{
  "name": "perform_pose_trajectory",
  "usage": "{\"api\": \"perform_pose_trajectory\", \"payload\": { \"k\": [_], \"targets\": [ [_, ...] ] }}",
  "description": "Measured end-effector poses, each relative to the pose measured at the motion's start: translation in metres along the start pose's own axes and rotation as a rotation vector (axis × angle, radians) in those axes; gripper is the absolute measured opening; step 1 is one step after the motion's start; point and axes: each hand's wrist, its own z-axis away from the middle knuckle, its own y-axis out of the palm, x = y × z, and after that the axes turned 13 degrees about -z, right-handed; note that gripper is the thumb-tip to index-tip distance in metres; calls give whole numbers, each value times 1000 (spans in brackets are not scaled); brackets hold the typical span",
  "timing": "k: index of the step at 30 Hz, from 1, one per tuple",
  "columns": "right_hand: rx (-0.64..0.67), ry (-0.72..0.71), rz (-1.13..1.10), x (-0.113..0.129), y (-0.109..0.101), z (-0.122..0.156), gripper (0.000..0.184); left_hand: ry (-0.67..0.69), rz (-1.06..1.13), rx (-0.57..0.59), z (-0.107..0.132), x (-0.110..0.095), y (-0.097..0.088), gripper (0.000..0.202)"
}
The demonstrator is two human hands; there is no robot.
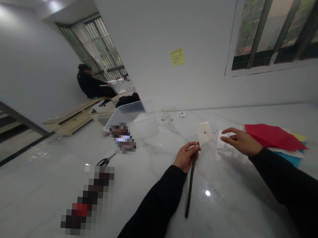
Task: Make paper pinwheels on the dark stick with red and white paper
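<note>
**Left hand [185, 157] grips a dark strip [191, 183], right hand [240, 141] open by a white sheet [224, 140]**

Far to the left of the dark strip, a seated person [92, 84] in black sits near pale wooden boards [74, 117]. Closer to the strip, on a marble table [149, 183], lie a pair of scissors [105, 161] with black handles and a clear plastic box [128, 117]. Two pixelated objects [122, 138] sit left of the strip too, too blurred to name. A yellow sticky note [178, 57] is on the wall, up and to the left of the strip.

The dark strip looks light and narrow, and it seems stiff enough to stand nearly straight from the hand, though that is a judgement. Its top end, where the left hand has it, looks like the surest place to hold. Its lower end points toward the person's body, and whether it rests on the table cannot be told.

The left forearm, in a black sleeve, reaches up from the bottom of the view, with the fingers curled closed around the top of the strip. Just past the strip's top end lies a small cream paper square [205, 133].

To the right of the strip, the right arm comes in from the edge of the view. Its fingers are open and extended, close to the white sheet, though contact cannot be told. Beyond that hand lies a stack of colored paper [273, 137], red on top.
</note>
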Motion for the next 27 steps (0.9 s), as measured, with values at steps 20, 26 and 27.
{"api": "perform_pose_trajectory", "payload": {
  "k": [20,26,27],
  "targets": [
    [269,80,-226,14,12,12,73,1,11,53,0,2,-1,44],
    [538,28,-313,23,20,17,57,11,29,43,-1,4,-1,44],
    [422,34,-316,20,17,14,56,8,30,40,-1,5,-1,44]
  ]
}}
